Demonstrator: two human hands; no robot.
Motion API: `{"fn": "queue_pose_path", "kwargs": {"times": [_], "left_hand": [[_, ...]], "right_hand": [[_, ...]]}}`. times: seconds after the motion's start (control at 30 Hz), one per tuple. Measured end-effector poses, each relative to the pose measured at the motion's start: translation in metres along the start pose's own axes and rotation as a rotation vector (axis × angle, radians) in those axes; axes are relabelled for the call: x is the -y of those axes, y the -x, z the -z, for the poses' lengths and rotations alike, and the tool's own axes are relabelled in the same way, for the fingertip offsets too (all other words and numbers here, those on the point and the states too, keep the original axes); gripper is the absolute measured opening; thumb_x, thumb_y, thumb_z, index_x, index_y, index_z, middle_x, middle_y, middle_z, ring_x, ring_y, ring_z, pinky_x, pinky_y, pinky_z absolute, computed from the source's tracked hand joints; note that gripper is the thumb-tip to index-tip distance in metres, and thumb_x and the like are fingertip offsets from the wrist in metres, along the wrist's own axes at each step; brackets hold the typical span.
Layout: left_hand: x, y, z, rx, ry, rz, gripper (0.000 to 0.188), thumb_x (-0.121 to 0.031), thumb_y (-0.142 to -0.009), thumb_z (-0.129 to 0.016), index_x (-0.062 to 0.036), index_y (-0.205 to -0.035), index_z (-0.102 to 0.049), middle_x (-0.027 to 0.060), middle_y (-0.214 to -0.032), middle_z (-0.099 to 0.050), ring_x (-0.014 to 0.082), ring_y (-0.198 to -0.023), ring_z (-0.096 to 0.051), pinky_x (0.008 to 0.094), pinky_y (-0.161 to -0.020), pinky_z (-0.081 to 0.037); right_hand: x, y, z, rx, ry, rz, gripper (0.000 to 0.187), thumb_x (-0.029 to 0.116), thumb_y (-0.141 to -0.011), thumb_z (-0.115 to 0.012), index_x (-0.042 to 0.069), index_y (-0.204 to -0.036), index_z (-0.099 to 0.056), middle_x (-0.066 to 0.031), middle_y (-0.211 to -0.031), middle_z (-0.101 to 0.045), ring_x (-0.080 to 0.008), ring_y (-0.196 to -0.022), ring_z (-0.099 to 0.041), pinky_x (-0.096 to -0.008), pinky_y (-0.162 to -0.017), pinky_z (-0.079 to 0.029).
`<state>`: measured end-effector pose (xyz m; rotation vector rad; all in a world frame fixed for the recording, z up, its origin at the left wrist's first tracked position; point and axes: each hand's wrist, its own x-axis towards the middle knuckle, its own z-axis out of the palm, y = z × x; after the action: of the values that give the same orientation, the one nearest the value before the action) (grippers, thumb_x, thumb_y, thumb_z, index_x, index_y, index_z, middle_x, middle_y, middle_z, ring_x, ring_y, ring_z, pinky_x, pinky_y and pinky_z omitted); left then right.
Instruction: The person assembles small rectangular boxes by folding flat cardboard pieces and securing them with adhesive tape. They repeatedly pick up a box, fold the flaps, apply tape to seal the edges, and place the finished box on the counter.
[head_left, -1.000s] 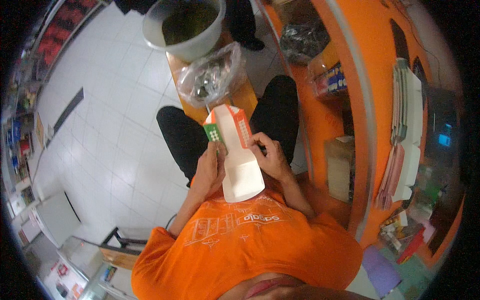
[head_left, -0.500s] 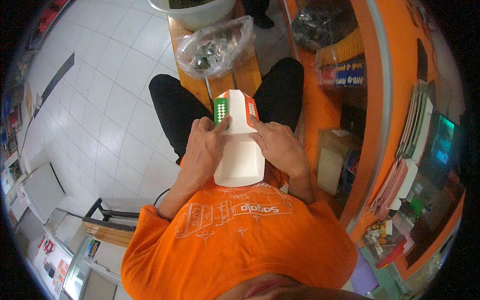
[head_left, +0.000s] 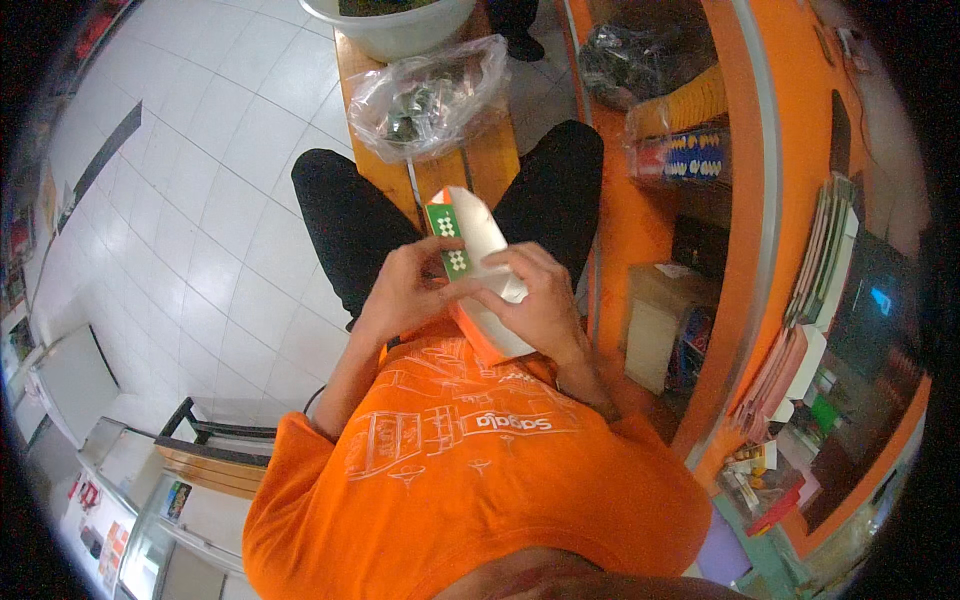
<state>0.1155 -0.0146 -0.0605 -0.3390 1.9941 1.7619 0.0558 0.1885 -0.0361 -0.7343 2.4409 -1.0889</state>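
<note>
A cardboard food box [head_left: 481, 222] is in my hands above my lap, white inside, with a green patterned panel and orange sides. It is tilted and turned, its lid part pointing away from me and its other part near my shirt. My left hand [head_left: 410, 285] grips it at the left side by the green panel, fingers bent. My right hand [head_left: 540, 300] holds the right side, its fingers curled over the white inner edge. Both thumbs come close together at the fold, and the hands hide part of the box there.
A wooden bench [head_left: 385, 190] runs between my knees, bearing a clear plastic bag [head_left: 430, 100] and a white tub [head_left: 400, 30] of dark green contents. On the right, an orange shelf unit [head_left: 655, 225] holds packets and a cardboard box [head_left: 655, 330]. Flat folded cartons [head_left: 815, 270] stand stacked beside it.
The box has turned from lying flat, with both halves facing up, to a tilted position showing its orange side. My hands have drawn closer together at its fold.
</note>
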Motion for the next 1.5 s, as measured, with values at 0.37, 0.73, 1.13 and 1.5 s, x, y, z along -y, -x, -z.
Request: {"fn": "queue_pose_path", "kwargs": {"times": [0.37,0.73,1.13,1.5], "left_hand": [[-0.011,0.002,-0.001,-0.195,-0.113,-0.188,0.061,-0.006,-0.075,-0.077,-0.0046,-0.127,-0.043,0.0191,-0.107,-0.065,0.0313,-0.103,-0.067,0.0388,-0.09,-0.052],[0.004,0.005,-0.002,-0.138,-0.701,-0.066,0.044,-0.017,-0.086,-0.067,0.0034,-0.124,-0.057,0.0297,-0.089,-0.066,0.0447,-0.083,-0.066,0.0506,-0.074,-0.053],[-0.028,-0.003,-0.002,-0.142,-0.942,-0.062,0.021,-0.026,-0.088,-0.065,-0.0093,-0.091,-0.076,0.0199,-0.068,-0.066,0.0378,-0.065,-0.068,0.0464,-0.059,-0.055],[-0.008,-0.03,0.017,-0.584,-0.101,-0.44,0.03,-0.002,-0.091,-0.065,-0.0005,-0.12,-0.063,0.0151,-0.082,-0.07,0.0209,-0.066,-0.068,0.0307,-0.059,-0.053]], "right_hand": [[-0.037,0.009,-0.001,0.06,-0.157,-0.127,0.047,0.016,-0.083,-0.074,0.003,-0.127,-0.062,-0.0214,-0.118,-0.067,-0.0339,-0.108,-0.066,-0.0396,-0.093,-0.052],[0.001,-0.006,0.002,0.156,0.138,-0.223,0.028,0.012,-0.088,-0.061,0.001,-0.113,-0.067,-0.0212,-0.09,-0.067,-0.0366,-0.082,-0.067,-0.0452,-0.074,-0.054],[0.006,-0.014,0.017,-0.026,0.294,-0.142,0.016,0.015,-0.089,-0.061,0.004,-0.095,-0.07,-0.0258,-0.13,-0.056,-0.0423,-0.12,-0.054,-0.0466,-0.098,-0.046],[-0.069,-0.042,0.025,0.092,-1.298,-0.068,0.102,0.048,-0.077,-0.081,0.011,-0.152,-0.023,-0.0167,-0.148,-0.039,-0.0318,-0.137,-0.041,-0.0569,-0.108,-0.039]]}}
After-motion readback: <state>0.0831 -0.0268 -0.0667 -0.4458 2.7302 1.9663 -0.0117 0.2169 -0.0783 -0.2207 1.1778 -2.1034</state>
